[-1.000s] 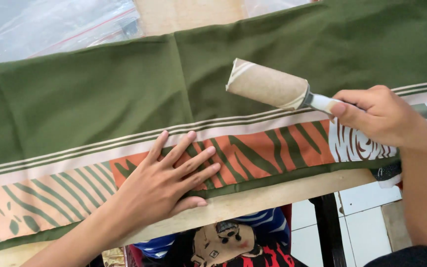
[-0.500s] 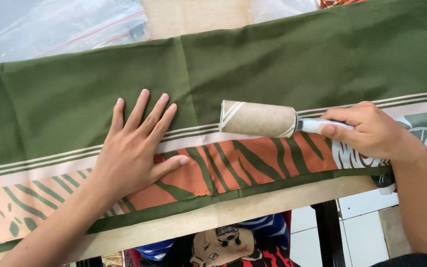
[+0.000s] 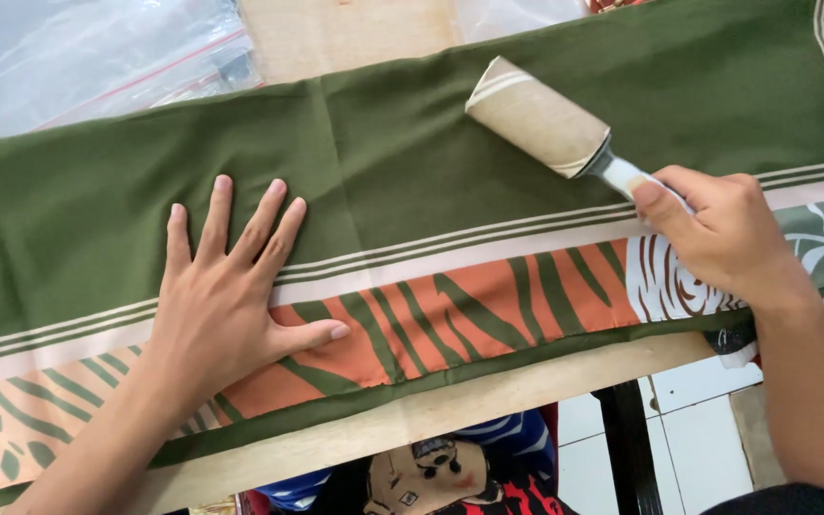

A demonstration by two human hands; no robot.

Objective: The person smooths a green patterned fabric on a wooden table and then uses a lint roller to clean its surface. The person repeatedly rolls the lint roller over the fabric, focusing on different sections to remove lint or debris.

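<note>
A folded olive-green cloth (image 3: 402, 162) with a cream, orange and green striped border lies stretched across a wooden table (image 3: 450, 405). My left hand (image 3: 231, 296) presses flat on it, fingers spread, at the left of centre. My right hand (image 3: 717, 234) grips the white handle of a lint roller (image 3: 538, 116). The roller's tan sticky drum rests on the green part of the cloth, angled up and to the left.
Clear plastic bags (image 3: 88, 57) lie at the table's far left. Below the table's near edge are a printed cushion or bag (image 3: 431, 472), a dark table leg (image 3: 627, 448) and white floor tiles (image 3: 689, 448).
My left hand slid left and up the cloth and now lies flat with fingers spread. My right hand pushed the lint roller up over the green area, tilting it.
</note>
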